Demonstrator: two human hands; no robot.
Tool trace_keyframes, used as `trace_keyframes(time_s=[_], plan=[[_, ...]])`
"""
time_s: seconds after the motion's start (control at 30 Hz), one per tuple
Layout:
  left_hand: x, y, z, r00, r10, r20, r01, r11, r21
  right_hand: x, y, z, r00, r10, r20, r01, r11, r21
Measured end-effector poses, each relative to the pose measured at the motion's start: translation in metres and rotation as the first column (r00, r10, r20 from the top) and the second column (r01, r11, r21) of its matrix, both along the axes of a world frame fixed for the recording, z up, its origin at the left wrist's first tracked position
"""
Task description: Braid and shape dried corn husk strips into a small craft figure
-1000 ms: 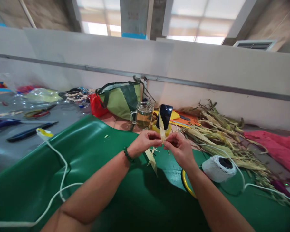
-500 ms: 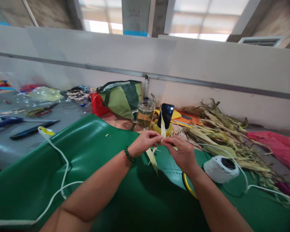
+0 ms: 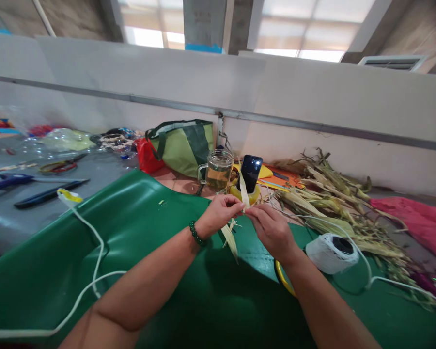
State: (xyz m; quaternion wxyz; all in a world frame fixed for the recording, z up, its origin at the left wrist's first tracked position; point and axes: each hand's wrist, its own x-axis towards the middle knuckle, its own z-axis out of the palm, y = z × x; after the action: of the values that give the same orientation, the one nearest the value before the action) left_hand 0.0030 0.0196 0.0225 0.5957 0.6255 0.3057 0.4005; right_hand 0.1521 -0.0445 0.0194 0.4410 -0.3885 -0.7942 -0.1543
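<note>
A pale strip of corn husk (image 3: 243, 189) stands upright between my hands, its tip rising in front of the phone. My left hand (image 3: 221, 212), with a green bead bracelet at the wrist, pinches its lower end. From the other side, the fingers of my right hand (image 3: 272, 228) are closed on the same husk, fingertips nearly touching the left ones. Below the hands, another husk piece (image 3: 230, 241) hangs or lies over the green mat (image 3: 189, 300); whether it joins the held strip I cannot tell. The exact grip point is hidden by fingers.
Behind the hands stand a glass mug (image 3: 218, 170) of amber liquid and a phone (image 3: 251, 173) on a yellow tape roll. Dried husks (image 3: 334, 213) and a white thread spool (image 3: 332, 253) lie right. Tools, including scissors (image 3: 60, 166), lie left; a green bag (image 3: 183, 148) stands behind.
The husk strip's upper end has tilted slightly left. My hands stay together, still pinching it, and the right fingers have shifted a little.
</note>
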Motion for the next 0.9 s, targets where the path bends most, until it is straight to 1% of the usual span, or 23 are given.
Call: trace_keyframes(time_s=[0.07,0.13,0.2,0.23,0.3,0.37,0.4,0.47,0.53,0.57,0.63,0.7,0.9], plan=[[0.001,-0.001,0.002,0.999,-0.004,0.031,0.005,0.999,-0.036,0.002,0.002,0.000,0.998,0.009,-0.066,-0.009,1.000,0.005],[0.001,-0.002,0.003,0.998,-0.007,0.069,0.012,0.997,-0.072,0.003,0.003,0.000,0.989,0.018,-0.144,-0.022,0.999,-0.023],[0.002,-0.003,0.003,0.996,-0.012,0.090,0.020,0.996,-0.086,0.002,0.004,0.000,0.968,0.019,-0.252,-0.046,0.994,-0.101],[0.002,-0.003,0.003,0.996,-0.012,0.094,0.020,0.996,-0.082,0.001,0.004,0.000,0.946,0.008,-0.323,-0.064,0.985,-0.162],[0.002,-0.003,0.002,0.996,-0.004,0.094,0.010,0.998,-0.058,-0.002,0.004,-0.001,0.874,-0.039,-0.485,-0.128,0.943,-0.307],[0.002,-0.003,0.001,0.996,0.017,0.092,-0.016,1.000,-0.008,-0.005,0.004,-0.003,0.770,-0.098,-0.630,-0.237,0.874,-0.425],[0.002,-0.003,0.001,0.996,0.033,0.088,-0.036,0.999,0.025,-0.006,0.005,-0.004,0.714,-0.126,-0.689,-0.294,0.839,-0.459],[0.002,-0.004,0.000,0.995,0.078,0.070,-0.085,0.990,0.109,-0.007,0.007,-0.005,0.610,-0.176,-0.773,-0.385,0.787,-0.483],[0.003,-0.006,0.000,0.990,0.129,0.049,-0.136,0.972,0.190,-0.009,0.008,-0.007,0.532,-0.214,-0.819,-0.430,0.765,-0.480],[0.003,-0.008,0.000,0.988,0.148,0.044,-0.154,0.964,0.216,-0.009,0.009,-0.007,0.508,-0.225,-0.832,-0.440,0.762,-0.475],[0.004,-0.009,0.000,0.985,0.168,0.041,-0.173,0.954,0.244,-0.010,0.009,-0.006,0.486,-0.231,-0.843,-0.447,0.764,-0.466],[0.005,-0.011,-0.001,0.985,0.164,0.046,-0.170,0.955,0.243,-0.011,0.008,-0.006,0.489,-0.233,-0.841,-0.433,0.772,-0.466],[0.007,-0.011,0.000,0.988,0.114,0.102,-0.127,0.984,0.128,-0.010,0.006,-0.007,0.510,-0.226,-0.830,-0.390,0.799,-0.457]])
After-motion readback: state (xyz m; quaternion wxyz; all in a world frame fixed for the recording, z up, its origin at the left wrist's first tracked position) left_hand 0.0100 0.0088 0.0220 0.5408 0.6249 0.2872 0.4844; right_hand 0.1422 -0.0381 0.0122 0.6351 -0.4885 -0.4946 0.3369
